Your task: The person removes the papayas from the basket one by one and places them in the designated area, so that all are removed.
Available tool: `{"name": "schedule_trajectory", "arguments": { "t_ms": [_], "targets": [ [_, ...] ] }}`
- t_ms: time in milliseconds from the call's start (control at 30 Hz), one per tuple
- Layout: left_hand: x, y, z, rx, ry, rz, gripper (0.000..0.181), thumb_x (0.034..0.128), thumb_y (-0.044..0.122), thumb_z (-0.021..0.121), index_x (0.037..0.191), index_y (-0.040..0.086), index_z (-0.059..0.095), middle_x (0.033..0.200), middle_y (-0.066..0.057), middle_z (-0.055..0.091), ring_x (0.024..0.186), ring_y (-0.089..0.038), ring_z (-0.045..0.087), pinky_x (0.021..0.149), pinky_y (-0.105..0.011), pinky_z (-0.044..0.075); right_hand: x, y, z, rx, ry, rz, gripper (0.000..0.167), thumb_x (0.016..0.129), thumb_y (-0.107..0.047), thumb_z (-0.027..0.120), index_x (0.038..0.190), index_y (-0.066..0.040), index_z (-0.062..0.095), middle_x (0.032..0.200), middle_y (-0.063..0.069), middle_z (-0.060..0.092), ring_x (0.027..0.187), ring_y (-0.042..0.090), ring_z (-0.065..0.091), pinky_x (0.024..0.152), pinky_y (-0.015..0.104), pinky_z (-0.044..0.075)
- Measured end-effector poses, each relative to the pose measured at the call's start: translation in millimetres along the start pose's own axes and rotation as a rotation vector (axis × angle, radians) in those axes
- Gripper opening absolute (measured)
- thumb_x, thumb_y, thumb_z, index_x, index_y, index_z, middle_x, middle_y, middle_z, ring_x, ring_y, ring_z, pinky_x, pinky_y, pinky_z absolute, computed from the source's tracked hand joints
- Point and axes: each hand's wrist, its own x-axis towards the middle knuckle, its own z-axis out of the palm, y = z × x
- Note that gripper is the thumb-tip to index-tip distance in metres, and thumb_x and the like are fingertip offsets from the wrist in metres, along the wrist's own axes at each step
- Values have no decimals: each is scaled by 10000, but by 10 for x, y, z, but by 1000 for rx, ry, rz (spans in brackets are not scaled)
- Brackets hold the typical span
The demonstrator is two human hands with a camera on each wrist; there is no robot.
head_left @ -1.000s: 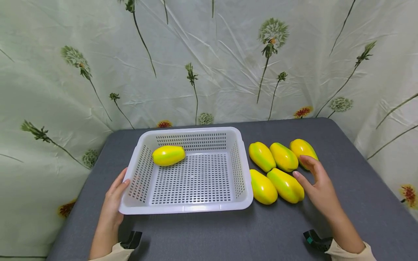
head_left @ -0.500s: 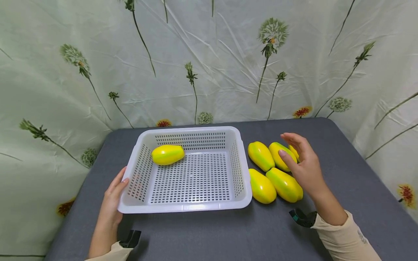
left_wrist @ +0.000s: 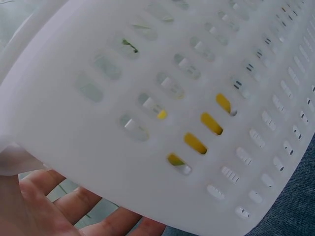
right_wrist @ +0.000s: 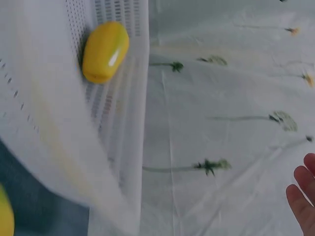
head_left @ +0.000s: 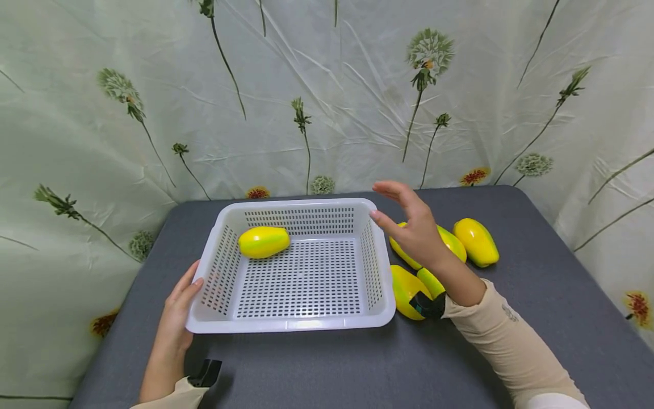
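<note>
A white perforated plastic basket (head_left: 291, 325) stands on the table with one yellow-green papaya (head_left: 263, 242) lying in its back left part. My left hand (head_left: 176, 312) holds the basket's left rim, thumb on top; in the left wrist view its fingers (left_wrist: 78, 204) show under the edge. Above the papayas at the basket's right, my right hand (head_left: 416, 230) hovers near the back right corner, fingers spread from the thumb, holding nothing. Its forearm partly covers several papayas (head_left: 406, 284). In the right wrist view, fingertips (right_wrist: 300, 206) appear at the right edge, apart from the basket.
One papaya (head_left: 476, 243) lies at the far right of the group, uncovered. The dark grey table (head_left: 332, 369) reaches back to a pale curtain (head_left: 352, 102) printed with flowers. Black cameras (head_left: 206, 373) sit on both wrists.
My right hand has moved left and up from beside the right papayas, over the group, to the basket's back right corner. The left hand and basket stay put.
</note>
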Motion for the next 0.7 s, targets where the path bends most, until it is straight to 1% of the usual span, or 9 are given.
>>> {"name": "schedule_trajectory", "arguments": {
  "t_ms": [133,267,333,500,700],
  "targets": [
    [6,5,-3,-4,-5,-6,518,950,283,440,1428,198,258,1163,84,455,910,-62,552,619,-320,504,159,19,244,29,-66,-39,462,825,-30,634,1251,-5,457,1231,125,486,1149,211,445,950,388,331],
    [12,2,-11,-11,-15,-17,515,954,278,433,1431,211,251,1150,94,457,905,-56,552,616,-322,505,292,67,491,24,-142,-56,463,843,-110,635,1260,-24,451,1232,112,486,1141,186,445,936,343,347],
    [15,-2,-13,-13,-17,-21,516,955,275,431,1432,206,247,1139,104,466,902,-57,554,613,-327,506,348,95,608,25,-179,-55,473,850,-141,631,1268,-29,440,1235,113,479,1141,183,442,935,340,352],
    [21,-7,-21,-18,-14,-33,523,954,273,433,1434,197,238,1123,116,482,901,-61,558,613,-342,507,468,165,897,33,-265,-17,502,852,-187,633,1283,-39,423,1238,87,477,1133,173,439,932,343,357],
    [23,2,-18,-5,-10,-33,519,952,290,434,1431,215,249,1154,84,449,908,-60,552,617,-338,506,574,217,1197,27,-419,86,545,857,-273,618,1320,-83,401,1279,36,445,1152,197,427,934,280,346]
  ]
}}
